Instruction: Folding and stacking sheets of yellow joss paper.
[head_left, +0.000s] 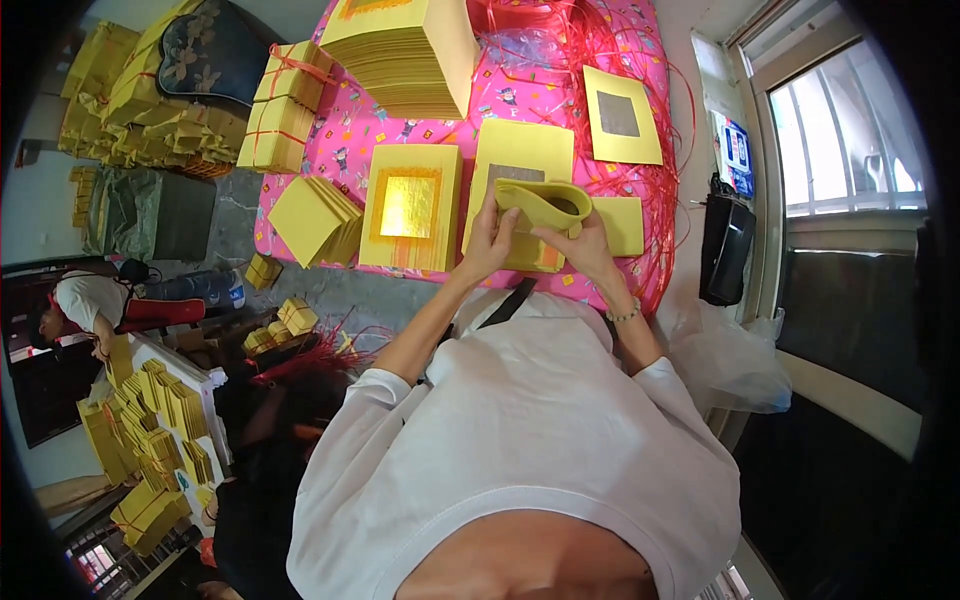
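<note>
- You are holding the curled yellow paper [540,208] in both hands, just above the near part of the yellow stack with a grey rectangle [527,146] on the pink-covered table [345,130].
- Your left hand [487,240] is gripping the left end, its thumb lying against the near side; the fingers behind are mostly hidden.
- Your right hand [583,250] is holding the lower right part, its thumb pointing inward along the near wall; you cannot tell from here how its other fingers are sitting.
- The paper is bulging into a rounded opening at the right, while the left end is looking flatter, so you are probably doing best by pressing evenly with both thumbs.
- You are likely avoiding stray creases if you are lining up the edges before pressing hard.
- Bent paper like this is likely springing back, so a steady left grip is helping while the right thumb is shaping.
- The stack with a gold foil square [410,207] is standing just left of your left hand; you are wise to be giving it room.
- Loose red strands [662,210] are trailing along the table's right side, and your right wrist is better off staying clear of them.
</note>
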